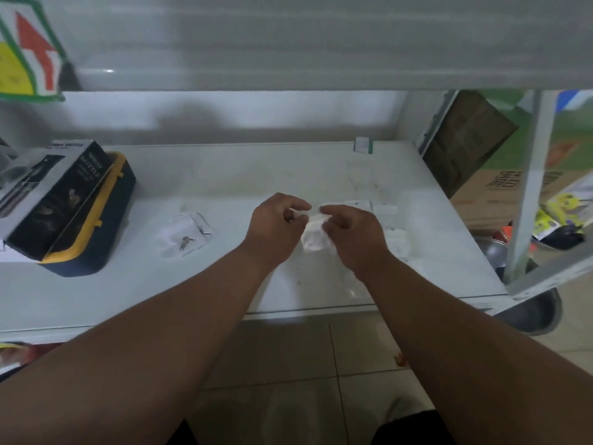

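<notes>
At a white shelf [224, 187], the left hand [277, 228] and right hand [354, 234] each pinch the top of a small clear bag [313, 237] held just above it; too sharp a tug could tear the thin plastic

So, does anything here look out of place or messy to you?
Only small things. The spray bottle box leans askew across the yellow-rimmed navy case instead of lying flat. An orange smear marks the floor tile below the shelf. The left hand and right hand pinch a small clear bag; nothing looks spilled.
</notes>
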